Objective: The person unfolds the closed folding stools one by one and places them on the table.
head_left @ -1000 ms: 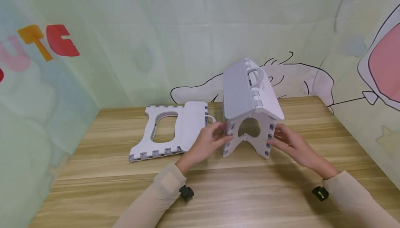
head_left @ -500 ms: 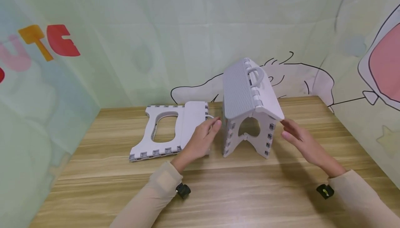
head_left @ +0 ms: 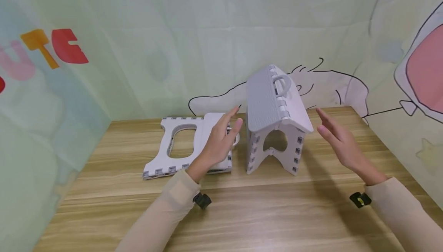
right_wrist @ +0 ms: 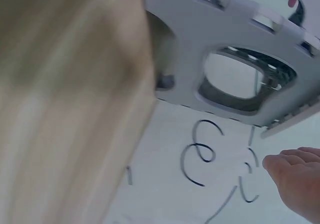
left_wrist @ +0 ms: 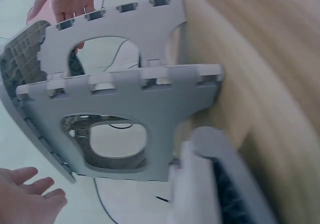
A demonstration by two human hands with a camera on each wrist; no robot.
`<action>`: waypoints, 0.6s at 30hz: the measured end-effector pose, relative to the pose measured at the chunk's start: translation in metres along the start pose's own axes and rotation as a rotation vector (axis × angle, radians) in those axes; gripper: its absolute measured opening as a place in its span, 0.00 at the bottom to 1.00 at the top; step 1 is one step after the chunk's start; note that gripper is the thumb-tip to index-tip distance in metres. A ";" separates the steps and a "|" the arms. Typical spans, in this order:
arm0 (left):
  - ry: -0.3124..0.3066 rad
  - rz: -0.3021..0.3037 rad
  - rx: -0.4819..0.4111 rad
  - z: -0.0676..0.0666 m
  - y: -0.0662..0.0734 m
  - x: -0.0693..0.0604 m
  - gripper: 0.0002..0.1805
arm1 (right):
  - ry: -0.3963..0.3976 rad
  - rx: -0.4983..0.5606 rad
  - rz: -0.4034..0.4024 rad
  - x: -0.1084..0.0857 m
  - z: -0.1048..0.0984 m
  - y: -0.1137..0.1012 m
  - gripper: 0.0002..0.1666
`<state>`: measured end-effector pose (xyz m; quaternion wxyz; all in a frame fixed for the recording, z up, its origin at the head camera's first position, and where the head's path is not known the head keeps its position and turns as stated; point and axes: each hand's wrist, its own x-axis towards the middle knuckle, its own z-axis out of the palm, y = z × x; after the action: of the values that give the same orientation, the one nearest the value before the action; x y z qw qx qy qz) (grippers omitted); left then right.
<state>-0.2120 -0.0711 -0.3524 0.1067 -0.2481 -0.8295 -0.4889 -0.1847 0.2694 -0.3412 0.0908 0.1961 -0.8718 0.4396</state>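
A white and grey folding step stool (head_left: 263, 102) stands on its legs on the table, its top peaked like a roof and a handle loop sticking up at the ridge. To its left, a second folding stool (head_left: 157, 164) lies folded flat. My left hand (head_left: 219, 141) hovers above the flat stool's right part, fingers straight, apart from the standing stool. On the other side my right hand (head_left: 340, 142) is held in the air, fingers straight, touching nothing. The left wrist view shows the standing stool's legs (left_wrist: 160, 101) from the side; the right wrist view shows its other side (right_wrist: 187, 59).
Both stools are on a wood-grain table (head_left: 242, 213). A printed cloth backdrop (head_left: 166, 60) with cartoon outlines and coloured letters hangs behind the table and along its sides.
Both hands have let go of the standing stool's legs, moved apart and risen, fingers straightening. The standing stool and the flat one have stayed in place.
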 end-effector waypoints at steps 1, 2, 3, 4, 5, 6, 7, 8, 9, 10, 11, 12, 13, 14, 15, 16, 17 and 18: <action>-0.005 0.011 -0.002 -0.001 0.003 0.003 0.44 | -0.001 -0.001 -0.003 0.003 -0.002 -0.002 0.35; -0.010 0.021 -0.002 -0.002 0.006 0.006 0.44 | -0.003 -0.002 -0.008 0.006 -0.003 -0.005 0.35; -0.017 0.031 -0.001 -0.002 0.008 0.009 0.44 | -0.009 -0.005 -0.010 0.010 -0.005 -0.008 0.36; -0.023 0.040 0.003 -0.003 0.012 0.012 0.45 | -0.016 -0.004 -0.011 0.014 -0.006 -0.010 0.36; -0.032 0.052 0.006 -0.003 0.015 0.016 0.45 | -0.021 -0.009 -0.014 0.018 -0.008 -0.013 0.37; -0.041 0.063 0.009 -0.003 0.019 0.020 0.46 | -0.027 -0.012 -0.015 0.022 -0.010 -0.016 0.37; -0.050 0.073 0.013 -0.003 0.022 0.024 0.46 | -0.034 -0.018 -0.019 0.027 -0.011 -0.019 0.37; -0.061 0.081 0.018 -0.003 0.026 0.028 0.47 | -0.043 -0.026 -0.019 0.031 -0.013 -0.022 0.38; -0.075 0.089 0.021 -0.003 0.029 0.032 0.47 | -0.053 -0.040 -0.018 0.036 -0.014 -0.025 0.39; -0.089 0.094 0.025 -0.002 0.032 0.037 0.47 | -0.061 -0.054 -0.014 0.041 -0.015 -0.028 0.39; -0.104 0.096 0.034 -0.001 0.035 0.041 0.47 | -0.070 -0.069 -0.005 0.046 -0.015 -0.031 0.40; -0.120 0.095 0.041 0.000 0.037 0.045 0.48 | -0.085 -0.077 0.009 0.050 -0.015 -0.034 0.40; -0.136 0.088 0.051 0.002 0.039 0.048 0.47 | -0.099 -0.085 0.021 0.055 -0.015 -0.036 0.41; -0.150 0.082 0.065 0.003 0.040 0.052 0.47 | -0.114 -0.097 0.037 0.059 -0.015 -0.039 0.42; -0.163 0.073 0.082 0.005 0.042 0.055 0.47 | -0.128 -0.106 0.050 0.062 -0.014 -0.041 0.43; -0.173 0.066 0.101 0.007 0.042 0.058 0.47 | -0.142 -0.112 0.061 0.066 -0.013 -0.043 0.44; -0.181 0.057 0.119 0.009 0.043 0.061 0.47 | -0.157 -0.113 0.067 0.069 -0.011 -0.044 0.45; -0.188 0.050 0.132 0.010 0.043 0.063 0.46 | -0.169 -0.114 0.073 0.072 -0.010 -0.046 0.46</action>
<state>-0.2428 -0.0259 -0.2981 0.0566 -0.3061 -0.8596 -0.4052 -0.2304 0.2336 -0.2782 0.0119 0.1950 -0.9065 0.3744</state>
